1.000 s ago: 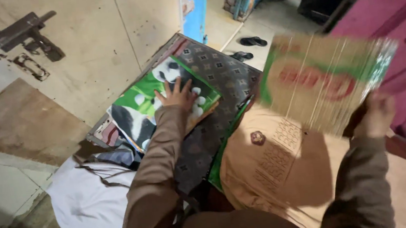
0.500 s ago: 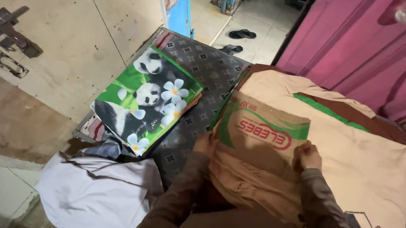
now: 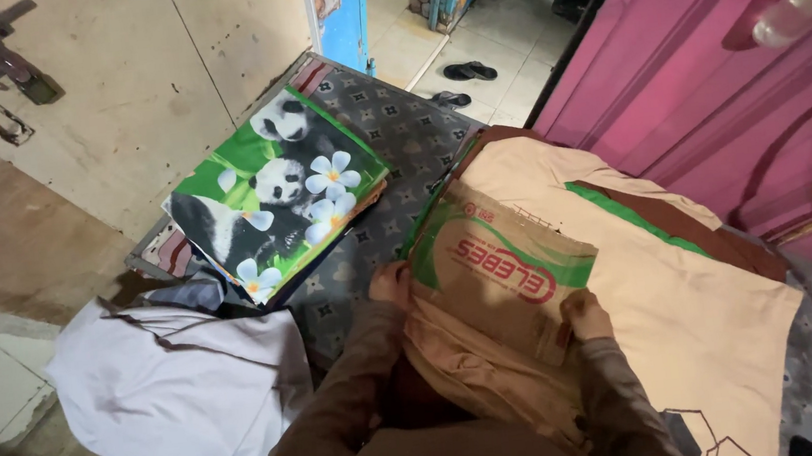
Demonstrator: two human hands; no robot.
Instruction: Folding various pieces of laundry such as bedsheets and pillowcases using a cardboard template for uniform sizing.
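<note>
Cardboard (image 3: 506,273), one flat brown sheet with a green band and a red oval mark, lies on tan cloth (image 3: 698,328) spread over the bench (image 3: 397,138). The left hand (image 3: 392,285) grips its left edge, fingers curled around it; the right hand (image 3: 586,317) clasps its lower right corner, fingers closed on the sheet. The cloth carries one green stripe and a dark brown border. To the left, well apart from the cardboard, one rectangular packet (image 3: 277,191) lies on the bench's grey patterned cover, printed with pandas and white flowers on green. One white garment (image 3: 182,392) hangs off the near left corner. Two dark sandals (image 3: 465,76) sit on the tiled floor beyond.
</note>
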